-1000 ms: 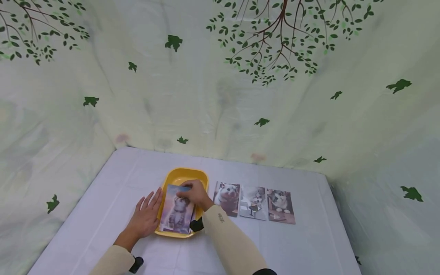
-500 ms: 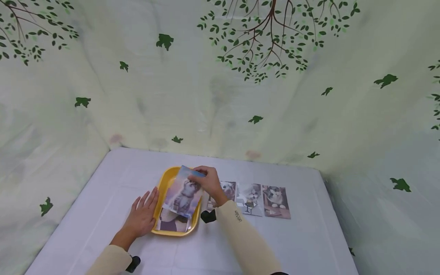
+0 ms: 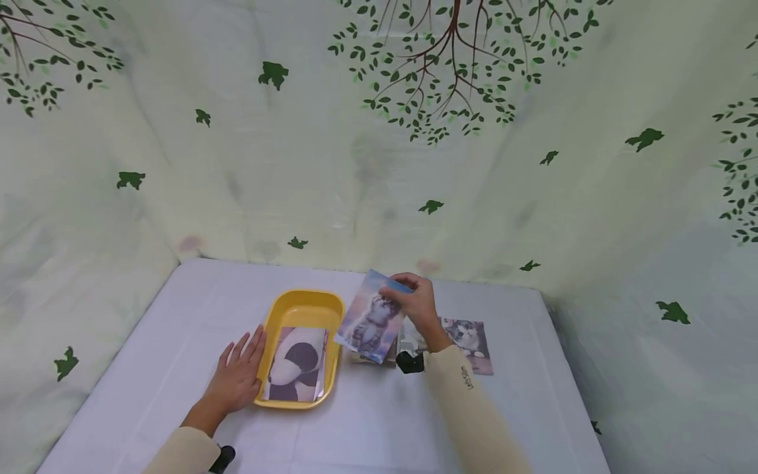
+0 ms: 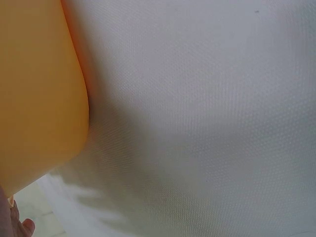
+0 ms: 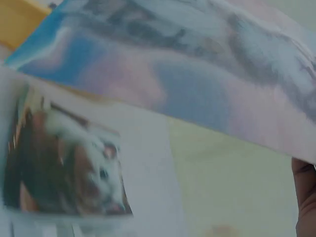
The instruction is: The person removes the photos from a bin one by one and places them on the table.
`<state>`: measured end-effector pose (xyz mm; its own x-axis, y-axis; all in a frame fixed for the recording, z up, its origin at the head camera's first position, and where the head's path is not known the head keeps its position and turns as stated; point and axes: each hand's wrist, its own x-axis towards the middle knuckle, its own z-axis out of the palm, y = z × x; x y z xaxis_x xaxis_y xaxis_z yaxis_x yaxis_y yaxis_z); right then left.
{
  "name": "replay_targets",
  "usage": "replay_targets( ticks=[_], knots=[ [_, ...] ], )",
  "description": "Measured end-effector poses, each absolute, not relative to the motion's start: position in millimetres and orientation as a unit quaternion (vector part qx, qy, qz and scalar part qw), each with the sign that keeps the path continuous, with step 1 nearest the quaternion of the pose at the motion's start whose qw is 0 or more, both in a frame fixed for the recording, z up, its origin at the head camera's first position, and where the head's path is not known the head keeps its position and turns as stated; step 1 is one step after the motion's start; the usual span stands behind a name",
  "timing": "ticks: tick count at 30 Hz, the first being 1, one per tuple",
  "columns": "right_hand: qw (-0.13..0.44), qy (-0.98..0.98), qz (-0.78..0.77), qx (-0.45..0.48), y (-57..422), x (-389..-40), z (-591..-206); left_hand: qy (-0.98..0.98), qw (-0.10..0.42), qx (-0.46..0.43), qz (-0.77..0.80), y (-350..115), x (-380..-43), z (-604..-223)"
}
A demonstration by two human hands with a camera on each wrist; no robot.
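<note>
My right hand pinches the top right corner of a kitten picture card, pink and blue, held tilted just right of the yellow tray. In the right wrist view this card spans the top, above a hamster card on the table. My left hand lies with fingers straight against the tray's left side. Inside the tray rests a small stack of cards, a panda-like picture on top. The left wrist view shows mostly the tray's outer wall.
Right of the tray several picture cards lie in a row on the white-covered table. The rightmost, a cat card, shows best; the others are partly behind the held card and my right hand. A leaf-printed curtain rises behind the table.
My right hand has lifted the kitten card out of the tray and carried it right, over the left end of the row. The panda-like card is uncovered. My left hand stays at the tray.
</note>
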<state>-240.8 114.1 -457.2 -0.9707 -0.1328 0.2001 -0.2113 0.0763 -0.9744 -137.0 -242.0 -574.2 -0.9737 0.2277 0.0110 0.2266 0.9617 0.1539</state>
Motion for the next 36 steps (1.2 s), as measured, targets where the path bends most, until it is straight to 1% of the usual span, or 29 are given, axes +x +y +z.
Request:
replay_targets(
  ticks=[6,11,15,19,24,28,31,36],
  knots=[
    [0.003,-0.75,0.655,0.096,180,-248,-479,0.99,0.008,0.119,0.076,-244,-137,-573],
    [-0.006,-0.78,0.624,0.053,236,-243,-488,0.99,0.001,0.12,0.077,-244,-136,-575],
    [0.006,-0.789,0.614,0.007,275,-240,-494,0.99,-0.002,0.12,0.08,-244,-135,-577],
    [0.031,-0.801,0.597,-0.04,310,-237,-499,0.99,-0.002,0.121,0.078,-243,-135,-576],
    [0.047,-0.816,0.567,-0.107,346,-229,-507,0.989,-0.001,0.121,0.079,-242,-135,-573],
    [0.052,-0.82,0.553,-0.136,372,-224,-517,0.989,0.008,0.118,0.084,-240,-135,-573],
    [0.044,-0.827,0.542,-0.146,388,-222,-521,0.99,0.011,0.115,0.083,-239,-135,-572],
    [0.013,-0.848,0.502,-0.166,404,-217,-526,0.99,0.012,0.113,0.079,-240,-137,-572]
  ],
)
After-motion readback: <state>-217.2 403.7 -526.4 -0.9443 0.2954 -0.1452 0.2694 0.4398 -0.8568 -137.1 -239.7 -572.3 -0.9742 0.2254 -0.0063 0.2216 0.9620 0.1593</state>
